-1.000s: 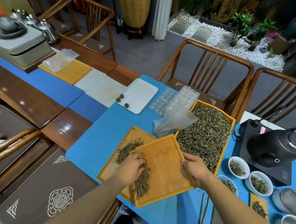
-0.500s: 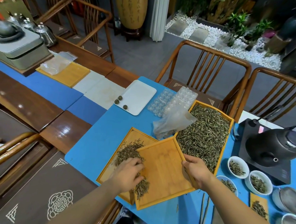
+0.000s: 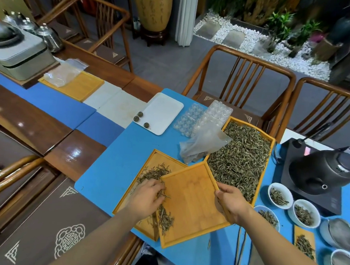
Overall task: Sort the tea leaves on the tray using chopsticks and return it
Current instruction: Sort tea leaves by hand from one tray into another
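Tea leaves (image 3: 165,219) lower centre, straddling two bamboo trays; left hand (image 3: 147,198) fingers loosely spread, raking them; right hand (image 3: 230,202) grips upper tray (image 3: 194,202) rim; sweep slowly, tilt steady, chopsticks unused

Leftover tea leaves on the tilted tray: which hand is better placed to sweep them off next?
Left. The left hand already rests among the tea leaves at the tilted tray's left edge, fingers spread. The right hand grips the tray's right rim, keeping it propped over the lower tray.
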